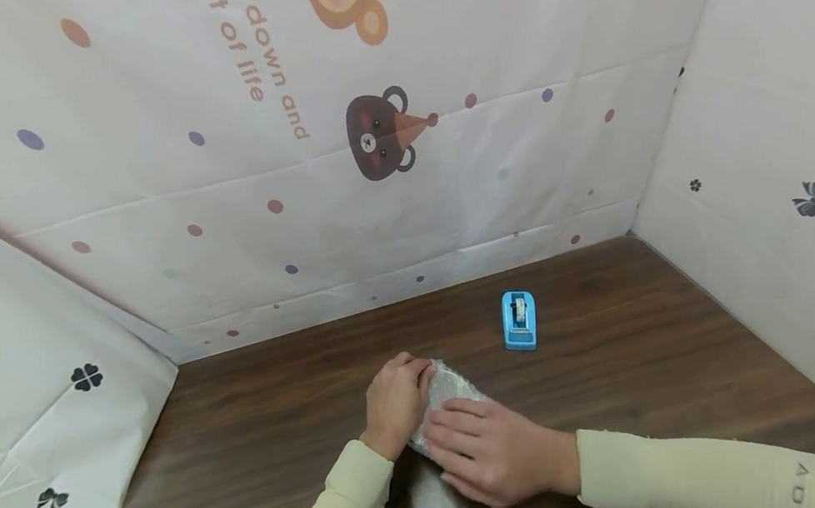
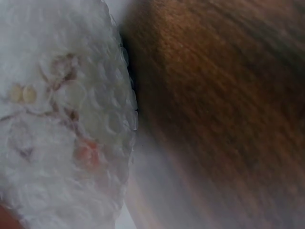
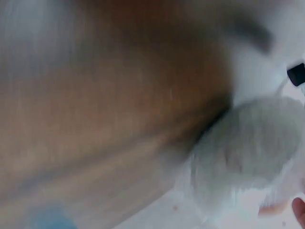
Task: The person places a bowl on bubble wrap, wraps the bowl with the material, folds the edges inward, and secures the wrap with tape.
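Note:
A bundle in clear bubble wrap [image 1: 453, 385] is between the two hands over the brown table, in the head view. My left hand [image 1: 397, 402] pinches its far left corner between thumb and fingers. Across its near right side lie the fingers of my right hand [image 1: 486, 450], fairly straight and touching the wrap. In the left wrist view the bubble wrap [image 2: 71, 114] fills the left side, with brown, yellowish and orange marks showing faintly through. What is inside cannot be made out. The right wrist view is blurred, with the wrapped bundle [image 3: 248, 148] at its right.
A blue tape dispenser [image 1: 519, 321] stands on the wooden table [image 1: 262, 438], beyond the bundle to the right. White printed sheets [image 1: 153, 274] with dots and cartoon animals rise along the back and sides. Light glares off the near part of the tabletop.

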